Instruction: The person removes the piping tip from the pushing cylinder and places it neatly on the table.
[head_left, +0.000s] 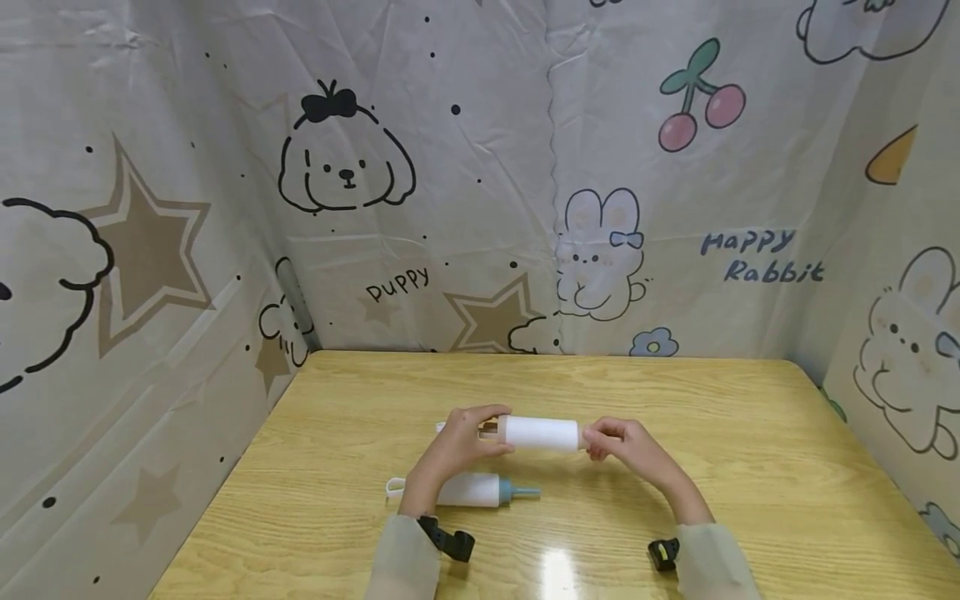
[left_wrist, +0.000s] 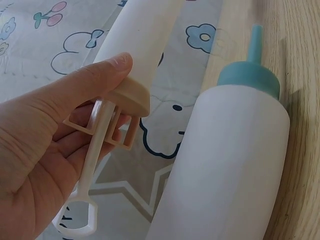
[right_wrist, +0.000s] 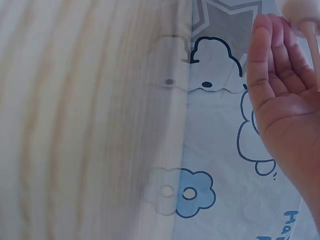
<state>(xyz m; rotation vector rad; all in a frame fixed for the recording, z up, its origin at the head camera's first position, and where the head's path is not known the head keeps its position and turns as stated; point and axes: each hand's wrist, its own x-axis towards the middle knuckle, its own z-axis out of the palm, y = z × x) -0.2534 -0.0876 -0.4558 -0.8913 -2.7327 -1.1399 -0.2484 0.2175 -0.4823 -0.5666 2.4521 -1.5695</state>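
My left hand (head_left: 459, 442) grips the rear end of a white syringe (head_left: 540, 432), its thumb over the beige collar (left_wrist: 131, 96) with finger loops. A white plunger rod ending in a ring handle (left_wrist: 92, 220) runs out past the palm. The fingers of my right hand (head_left: 628, 448) curl at the syringe's front end, around its thin nozzle (right_wrist: 313, 42); the thumb is out of the right wrist view. The syringe is held level above the table. Below it lies a second white syringe (head_left: 468, 490) with a teal cap (left_wrist: 249, 77) and nozzle, partly behind my left wrist.
The wood-grain table (head_left: 300, 517) reaches back to a cloth curtain (head_left: 480, 167) printed with cartoon animals and stars. Similar cloth hangs on the left and right sides. A black wrist camera (head_left: 453, 543) is strapped to the left wrist, another camera (head_left: 663, 553) to the right.
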